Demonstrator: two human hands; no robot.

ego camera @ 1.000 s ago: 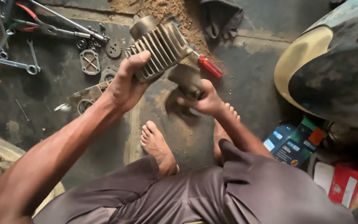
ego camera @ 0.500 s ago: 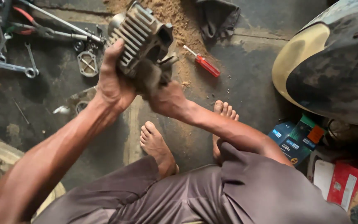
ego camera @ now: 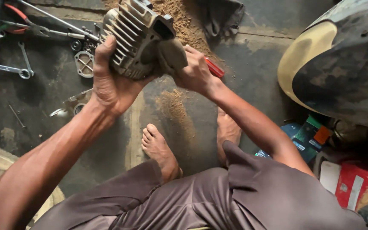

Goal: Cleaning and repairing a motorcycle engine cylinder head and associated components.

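At the far left, loose wrenches (ego camera: pixel 5 68) and a pair of red-handled pliers (ego camera: pixel 20 19) lie scattered on the dark, oily floor (ego camera: pixel 43 106), with a small flat metal plate (ego camera: pixel 84 64) just beside them. Next comes the left hand (ego camera: pixel 109 83), closed around the lower side of a finned metal engine cylinder (ego camera: pixel 135 36), fingers wrapped over the fins and the thumb underneath, holding the part up off the floor at the top middle of the view. Touching the cylinder's right side is a dirty rag (ego camera: pixel 171 55), pressed against the metal by the right hand (ego camera: pixel 196 72), whose fingers are curled tightly on the cloth. Just behind that hand a red screwdriver handle (ego camera: pixel 214 68) lies on the floor, near a spread of sawdust (ego camera: pixel 179 19) (a second smear of it sits lower, between the two arms). The person's bare feet (ego camera: pixel 158 149) rest flat below the hands. Farther right a dark cloth (ego camera: pixel 220 17) lies crumpled, and at the far right stands a black-and-cream motorcycle body panel (ego camera: pixel 341 68), with coloured boxes (ego camera: pixel 307 136) underneath it.
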